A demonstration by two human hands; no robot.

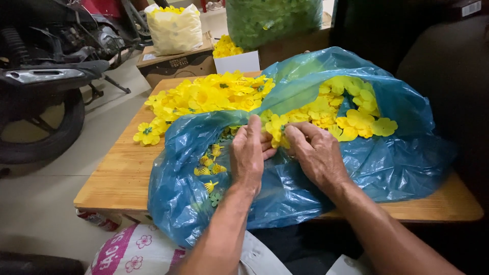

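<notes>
Assembling, by the look of it: left hand (pixel 248 153) and right hand (pixel 317 153) meet, both pinching one yellow fabric flower (pixel 277 128) over the blue plastic bag (pixel 387 163) on the surface (pixel 117 173). Next likely needs a centre piece (pixel 210 186) from the bag; finished pile (pixel 204 99) sits behind.

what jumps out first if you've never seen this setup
The bright yellow fabric flowers heaped on the wooden table, with more spilling from a big blue plastic bag that covers its near side. At the middle, the left hand and right hand meet over one yellow flower on the bag.
</notes>
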